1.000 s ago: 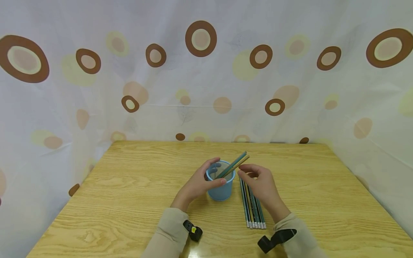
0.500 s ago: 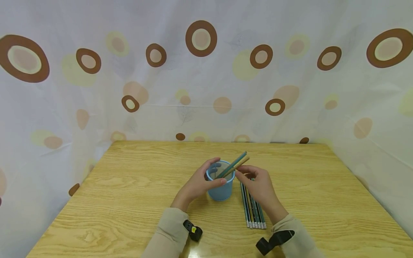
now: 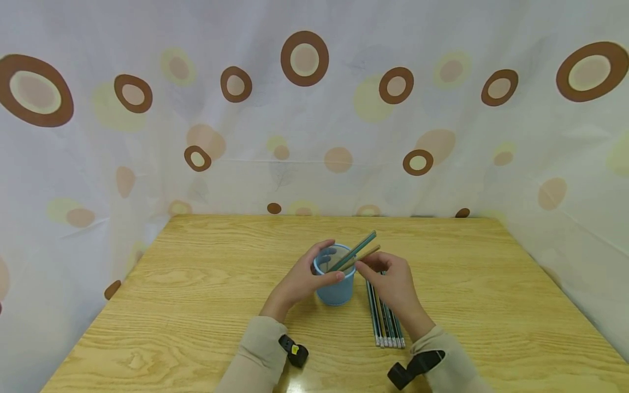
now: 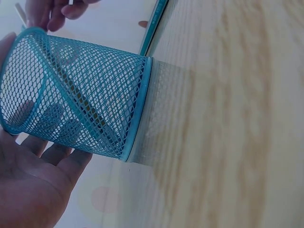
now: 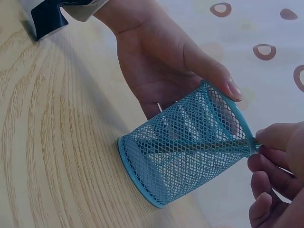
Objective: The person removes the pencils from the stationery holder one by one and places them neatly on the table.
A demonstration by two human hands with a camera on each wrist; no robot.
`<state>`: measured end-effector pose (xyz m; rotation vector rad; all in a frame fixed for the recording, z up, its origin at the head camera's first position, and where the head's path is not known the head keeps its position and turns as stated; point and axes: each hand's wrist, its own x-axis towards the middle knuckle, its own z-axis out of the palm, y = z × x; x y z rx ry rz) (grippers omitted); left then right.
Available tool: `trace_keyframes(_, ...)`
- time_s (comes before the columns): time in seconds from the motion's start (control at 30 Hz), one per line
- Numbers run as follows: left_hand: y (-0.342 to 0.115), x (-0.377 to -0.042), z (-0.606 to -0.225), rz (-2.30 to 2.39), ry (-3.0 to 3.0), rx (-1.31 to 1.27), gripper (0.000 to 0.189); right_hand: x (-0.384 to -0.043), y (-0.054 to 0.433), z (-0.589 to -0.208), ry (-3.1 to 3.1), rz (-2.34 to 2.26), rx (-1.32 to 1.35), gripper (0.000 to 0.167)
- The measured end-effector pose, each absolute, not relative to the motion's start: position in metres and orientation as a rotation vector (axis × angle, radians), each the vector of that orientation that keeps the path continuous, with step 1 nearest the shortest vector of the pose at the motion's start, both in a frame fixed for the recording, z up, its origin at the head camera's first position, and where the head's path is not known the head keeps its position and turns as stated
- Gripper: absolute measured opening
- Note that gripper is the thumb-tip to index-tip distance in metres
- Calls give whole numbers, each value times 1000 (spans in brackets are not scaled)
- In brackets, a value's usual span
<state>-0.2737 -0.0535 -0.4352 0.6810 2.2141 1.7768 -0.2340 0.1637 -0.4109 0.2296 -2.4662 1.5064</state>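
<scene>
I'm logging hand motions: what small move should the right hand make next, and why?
Probably the right hand should release the gold pencil. It seems to pinch that pencil, whose lower end is already inside the blue mesh cup, while the left hand holds the cup.

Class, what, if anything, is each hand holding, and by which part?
Left hand: the blue mesh cup, by its upper side. Right hand: a gold pencil, by the shaft just outside the cup.

table (image 3: 196, 289) bearing cup (image 3: 335, 293) and pencils (image 3: 387, 323)
</scene>
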Motion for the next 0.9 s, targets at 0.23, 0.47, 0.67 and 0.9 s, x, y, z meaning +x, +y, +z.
trace_keyframes(0.23,-54,-274,-436,1786,2195,690,71,-234,163,-412,-2436,1520,197,19)
trace_keyframes(0.47,-55,-274,-436,1781,2199,697,71,-233,165,-406,-2382,1540,183,18)
trace_keyframes(0.67,-55,-274,-436,1788,2195,695,71,-221,162,-384,-2368,1570,176,16)
trace_keyframes(0.9,-54,-274,-435,1790,2192,679,71,-224,166,-382,-2313,1597,150,17)
